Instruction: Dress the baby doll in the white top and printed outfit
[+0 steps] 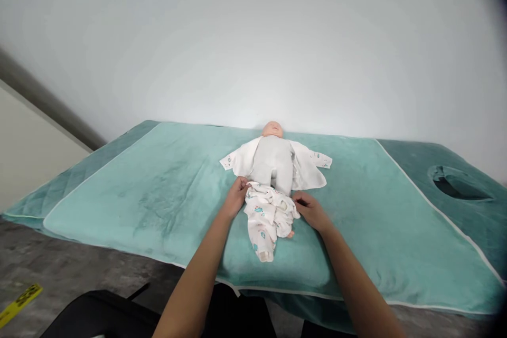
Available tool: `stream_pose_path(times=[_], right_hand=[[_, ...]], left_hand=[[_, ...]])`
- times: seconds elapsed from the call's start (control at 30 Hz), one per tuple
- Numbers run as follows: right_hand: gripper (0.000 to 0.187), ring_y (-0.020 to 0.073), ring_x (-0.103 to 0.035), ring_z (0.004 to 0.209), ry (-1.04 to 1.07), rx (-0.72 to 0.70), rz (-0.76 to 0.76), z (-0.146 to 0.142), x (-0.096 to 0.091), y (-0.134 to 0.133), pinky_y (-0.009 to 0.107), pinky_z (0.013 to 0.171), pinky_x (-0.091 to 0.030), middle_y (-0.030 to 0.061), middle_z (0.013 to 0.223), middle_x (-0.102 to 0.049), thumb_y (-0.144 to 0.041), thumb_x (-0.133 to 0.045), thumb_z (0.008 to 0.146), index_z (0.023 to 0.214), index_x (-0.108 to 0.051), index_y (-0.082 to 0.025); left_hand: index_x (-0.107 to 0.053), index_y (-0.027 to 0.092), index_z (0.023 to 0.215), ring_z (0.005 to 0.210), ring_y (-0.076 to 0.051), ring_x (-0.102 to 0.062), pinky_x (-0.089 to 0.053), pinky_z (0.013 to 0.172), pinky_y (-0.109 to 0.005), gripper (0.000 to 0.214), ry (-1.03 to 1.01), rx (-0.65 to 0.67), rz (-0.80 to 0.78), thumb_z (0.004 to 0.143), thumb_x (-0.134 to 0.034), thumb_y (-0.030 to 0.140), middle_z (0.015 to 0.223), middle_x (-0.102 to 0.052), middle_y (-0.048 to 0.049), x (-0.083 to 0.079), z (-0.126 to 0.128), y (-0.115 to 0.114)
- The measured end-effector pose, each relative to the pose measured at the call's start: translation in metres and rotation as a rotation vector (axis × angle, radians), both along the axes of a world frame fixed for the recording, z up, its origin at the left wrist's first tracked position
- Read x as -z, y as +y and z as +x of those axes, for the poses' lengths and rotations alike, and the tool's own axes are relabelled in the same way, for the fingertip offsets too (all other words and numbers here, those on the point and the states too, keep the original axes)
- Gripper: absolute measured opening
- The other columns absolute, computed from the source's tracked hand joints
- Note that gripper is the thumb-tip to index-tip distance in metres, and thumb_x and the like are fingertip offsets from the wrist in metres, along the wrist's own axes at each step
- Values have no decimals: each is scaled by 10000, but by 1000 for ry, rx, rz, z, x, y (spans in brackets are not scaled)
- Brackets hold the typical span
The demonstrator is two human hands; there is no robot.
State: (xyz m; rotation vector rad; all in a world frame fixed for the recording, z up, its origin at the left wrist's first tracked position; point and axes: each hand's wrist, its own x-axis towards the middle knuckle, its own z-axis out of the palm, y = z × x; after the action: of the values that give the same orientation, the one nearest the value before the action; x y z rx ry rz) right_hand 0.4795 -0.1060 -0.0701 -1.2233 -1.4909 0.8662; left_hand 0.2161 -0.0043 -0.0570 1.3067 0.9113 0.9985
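A baby doll (272, 129) lies on its back, head toward the wall, its body pale grey-white cloth. Under it a white patterned jacket (311, 169) is spread open, sleeves out to both sides. White printed baby pants (261, 216) are bunched around the doll's lower legs, and one small foot (291, 234) peeks out on the right. My left hand (237, 195) pinches the left side of the pants' waistband. On the opposite side, my right hand (311, 208) has its fingers closed on the pants' edge.
A green plush cover (166, 185) drapes the bed, which has an oval face hole (455, 185) at the right end. Behind stands a white wall (253, 42). Below left are a black chair or bag (103, 314) and yellow floor tape (19, 303).
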Motion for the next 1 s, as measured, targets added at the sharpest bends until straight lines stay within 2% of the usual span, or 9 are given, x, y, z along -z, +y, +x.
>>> stream_pose_path(times=[0.17,0.27,0.4,0.57,0.67,0.73,0.8,0.9,1.0], right_hand=[[244,198,-608,884,24,209,79,-6,0,-2,340,824,-476,47,953,-681,-431,-584,898,789,-622,-215],[215,224,-624,1039,-53,324,129,-11,-3,-3,396,930,-472,78,1148,-687,-400,-547,917,800,-586,-223],[176,247,-570,1237,-230,290,222,-18,-10,5,443,1025,-444,98,1389,-595,-367,-505,932,831,-565,-235],[267,261,-635,1114,-342,263,182,-22,-17,20,452,972,-475,121,1342,-633,-409,-452,951,1018,-642,-233],[371,266,-662,1013,-382,338,127,-24,-21,28,417,893,-490,110,1163,-714,-469,-420,961,1157,-634,-238],[384,265,-669,906,-405,407,91,-26,-23,34,381,809,-483,95,1003,-739,-511,-398,963,1082,-638,-236],[386,256,-651,790,-419,493,68,-27,-27,41,344,723,-450,75,840,-720,-543,-387,957,982,-618,-234],[367,238,-609,707,-397,574,63,-24,-37,58,318,658,-397,56,758,-683,-562,-402,939,911,-578,-241],[332,229,-591,707,-343,571,61,-16,-49,79,318,669,-391,39,743,-662,-556,-438,920,881,-558,-248]], left_hand=[[-514,197,844,592,-96,-412,-305,562,-224,294,13,-21,15,829,-660,452,678,-479,57,2,-2,1],[-534,196,842,725,-130,-532,-376,641,-240,265,0,-21,47,821,-670,422,807,-605,8,4,-1,3],[-503,199,802,1072,-215,-592,-436,839,-312,276,-35,-17,98,794,-699,393,1250,-659,-105,-2,-1,1],[-447,207,785,921,-211,-619,-453,747,-326,370,-132,-2,26,756,-740,432,1391,-599,-135,-11,-4,-1],[-451,209,774,892,-196,-618,-450,753,-315,345,-168,-2,18,755,-734,407,1252,-670,-107,-9,1,3],[-461,213,764,815,-176,-598,-437,732,-297,308,-128,-86,51,756,-718,383,994,-706,-55,-8,7,7],[-462,217,738,704,-155,-541,-402,670,-276,273,-27,-201,104,759,-702,345,749,-624,7,-12,14,12],[-463,222,704,608,-141,-458,-341,611,-267,212,188,-289,194,774,-658,263,593,-494,50,-31,21,22],[-510,230,740,574,-147,-442,-304,600,-272,116,397,-218,294,781,-609,185,553,-494,61,-56,24,40]])
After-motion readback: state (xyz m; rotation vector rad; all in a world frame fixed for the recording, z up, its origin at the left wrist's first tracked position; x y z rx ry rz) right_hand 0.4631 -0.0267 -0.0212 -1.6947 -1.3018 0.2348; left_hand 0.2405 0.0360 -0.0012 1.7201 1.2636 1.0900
